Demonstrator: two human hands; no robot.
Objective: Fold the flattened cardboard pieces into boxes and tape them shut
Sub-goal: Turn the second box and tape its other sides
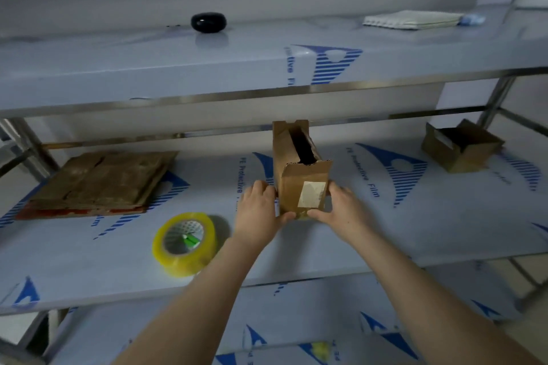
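Observation:
A narrow brown cardboard box stands on the film-covered shelf, its top open to a dark slot and a pale label on its near face. My left hand grips its lower left side, thumb on the front bottom edge. My right hand holds the lower right side in the same way. A stack of flattened cardboard pieces lies at the left. A roll of yellow-tinted clear tape lies flat near the front edge, left of my left arm.
An open, folded cardboard box sits at the back right. The upper shelf overhangs close above the box; it carries a black rounded object and a white pad. A lower shelf shows beneath my arms.

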